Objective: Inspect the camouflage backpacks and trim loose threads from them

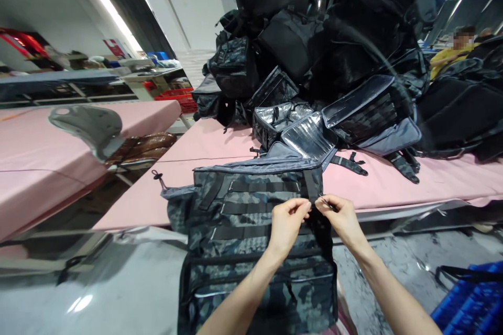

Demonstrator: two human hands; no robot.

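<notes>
A dark camouflage backpack (251,241) hangs over the front edge of the pink table, its rows of black webbing facing me. Its grey-lined top lies back on the tabletop. My left hand (288,222) is closed in a pinch at the right side of the bag, beside a vertical black strap (310,183). What sits between those fingertips is too small to make out. Just to the right, my right hand (342,218) is closed around a small dark tool (328,203) that looks like thread snips, its tip pointing toward the left hand. The fingertips of both hands are close together.
Black and camouflage bags (291,42) are piled high at the back of the pink table (444,175). An open silver-lined bag (271,125) lies before them. A grey chair (88,128) stands left, a blue bag (475,298) lower right. A person in yellow (448,60) sits far right.
</notes>
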